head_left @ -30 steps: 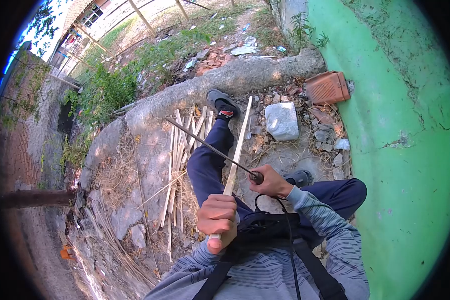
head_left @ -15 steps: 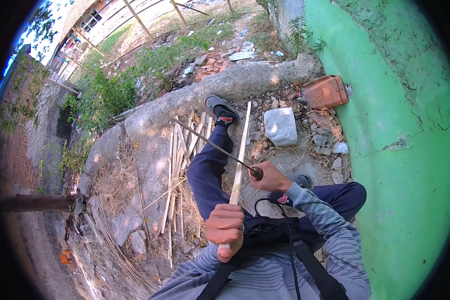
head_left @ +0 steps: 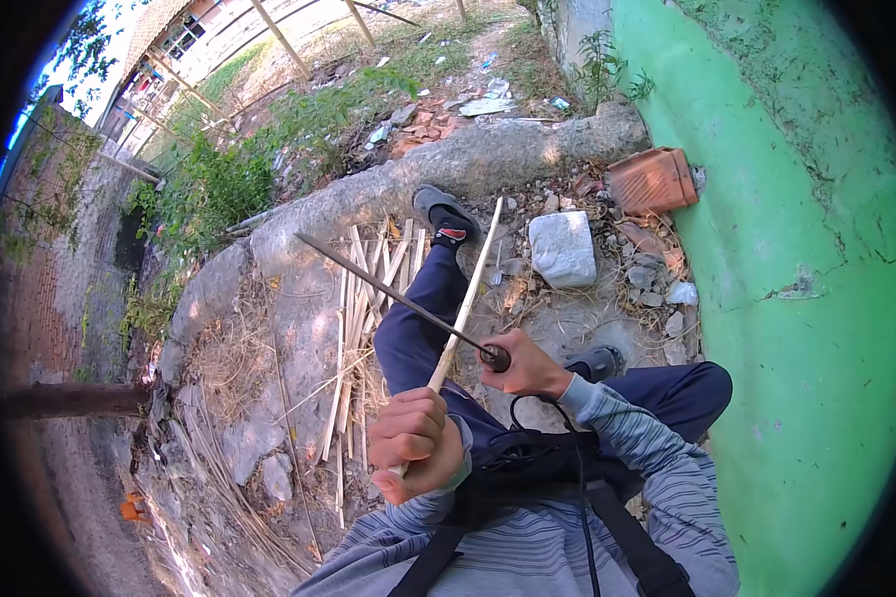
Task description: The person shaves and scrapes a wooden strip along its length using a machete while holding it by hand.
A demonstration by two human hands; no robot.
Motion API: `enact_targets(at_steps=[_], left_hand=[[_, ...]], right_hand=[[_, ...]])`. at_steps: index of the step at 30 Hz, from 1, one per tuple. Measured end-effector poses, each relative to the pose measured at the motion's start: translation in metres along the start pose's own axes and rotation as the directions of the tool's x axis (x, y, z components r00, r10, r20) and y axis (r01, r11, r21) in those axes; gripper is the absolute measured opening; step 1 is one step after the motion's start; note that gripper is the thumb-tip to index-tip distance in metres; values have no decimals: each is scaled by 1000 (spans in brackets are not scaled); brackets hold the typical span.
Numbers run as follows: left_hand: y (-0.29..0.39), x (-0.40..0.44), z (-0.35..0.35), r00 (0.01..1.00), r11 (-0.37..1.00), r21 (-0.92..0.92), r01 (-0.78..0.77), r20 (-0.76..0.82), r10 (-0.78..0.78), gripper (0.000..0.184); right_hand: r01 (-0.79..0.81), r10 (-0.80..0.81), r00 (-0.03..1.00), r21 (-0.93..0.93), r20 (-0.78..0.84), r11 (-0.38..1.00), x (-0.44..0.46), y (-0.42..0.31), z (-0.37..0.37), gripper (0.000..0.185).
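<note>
My left hand (head_left: 415,443) is wrapped around the lower end of a long pale wooden strip (head_left: 476,277), probably split bamboo, which slants up and away between my legs. Closed on a dark round handle, my right hand (head_left: 530,366) holds a long thin-bladed knife (head_left: 388,291). The blade points up and left and crosses the strip just above my left hand. Whether its edge touches the strip I cannot tell. Beside my outstretched leg, a loose pile of similar strips (head_left: 346,338) lies on the ground.
A whitish stone block (head_left: 561,249) and an orange hollow brick (head_left: 653,181) sit ahead on the right, among rubble. A green wall (head_left: 796,368) rises at my right. A low rough concrete kerb (head_left: 368,199) curves round the front. A black cable (head_left: 577,468) hangs across my lap.
My left hand has moved left and slightly up, tilting the strip more. My right hand has shifted a little left, and the knife's tip has swung left.
</note>
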State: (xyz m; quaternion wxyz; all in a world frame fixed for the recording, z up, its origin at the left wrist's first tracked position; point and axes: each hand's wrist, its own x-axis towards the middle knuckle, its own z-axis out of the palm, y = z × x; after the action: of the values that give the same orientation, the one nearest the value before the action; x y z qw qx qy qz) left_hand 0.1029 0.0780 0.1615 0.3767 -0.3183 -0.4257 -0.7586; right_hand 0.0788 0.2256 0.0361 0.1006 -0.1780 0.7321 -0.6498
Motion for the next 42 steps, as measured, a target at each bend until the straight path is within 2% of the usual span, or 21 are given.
enact_targets(at_steps=[1, 5, 7, 8, 10, 14, 16, 19, 23, 26, 28, 30, 32, 33, 35, 39, 41, 42], left_hand=[[0, 1, 0, 1000, 1000, 0, 0, -1, 0, 62], [-2, 5, 0, 999, 1000, 0, 2, -34, -2, 63], [-2, 9, -4, 999, 1000, 0, 0, -45, 0, 64], [-3, 12, -10, 999, 1000, -2, 2, -50, -2, 63], [-2, 14, -13, 998, 1000, -3, -3, -57, 3, 63], [-2, 17, -14, 996, 1000, 21, -11, -90, 13, 63], [-5, 19, -10, 997, 1000, 10, -6, -75, 6, 64], [-7, 22, -8, 998, 1000, 20, -8, -68, 10, 64], [-6, 22, -13, 996, 1000, 16, 1, -93, 0, 64], [-5, 24, -13, 994, 999, 32, 0, -111, 4, 64], [-5, 24, -11, 995, 1000, 29, 2, -104, 1, 63], [-7, 24, -11, 994, 1000, 21, -4, -107, 6, 63], [-6, 24, -13, 994, 1000, 21, -11, -110, 13, 63], [-6, 24, -14, 993, 1000, 23, -10, -114, 12, 63], [-5, 23, -14, 993, 1000, 21, -13, -120, 16, 62], [-4, 22, -16, 995, 1000, 25, -9, -95, 11, 63], [-7, 22, -13, 996, 1000, 19, -15, -89, 16, 63], [-8, 22, -12, 996, 1000, 19, -16, -87, 18, 64]], right_hand=[[59, -59, 998, 0, 32, 998, -1, -8, 1, 20], [52, -52, 998, 4, 25, 999, 6, 7, 1, 17], [-41, 41, 999, 56, 8, 998, 13, 31, 3, 16], [-38, 37, 999, 51, 12, 998, 13, 35, 4, 16], [6, -11, 996, -60, -84, 998, 18, 25, 6, 16], [9, -15, 997, -83, -76, 997, 15, -14, 12, 16], [65, -70, 993, -62, -95, 996, 15, -26, 12, 17], [-29, 15, 993, -118, -118, 993, 22, 9, 5, 18], [-52, 34, 987, -115, -154, 992, 27, 37, 1, 19], [-43, 29, 994, -124, -108, 991, 26, 4, 5, 20], [43, -49, 997, -83, -61, 996, 21, -29, 8, 21], [42, -50, 997, -122, -61, 992, 25, -15, 7, 23], [-57, 44, 995, -142, -95, 988, 32, 19, 1, 21], [-55, 42, 995, -140, -92, 989, 35, 39, -1, 21], [-168, 136, 970, -146, -203, 975, 41, 67, -7, 21], [-139, 113, 974, -123, -196, 983, 34, 28, 0, 21], [-43, 32, 995, -117, -100, 992, 30, 8, 1, 20], [-43, 31, 994, -117, -101, 992, 32, 11, -1, 20]])
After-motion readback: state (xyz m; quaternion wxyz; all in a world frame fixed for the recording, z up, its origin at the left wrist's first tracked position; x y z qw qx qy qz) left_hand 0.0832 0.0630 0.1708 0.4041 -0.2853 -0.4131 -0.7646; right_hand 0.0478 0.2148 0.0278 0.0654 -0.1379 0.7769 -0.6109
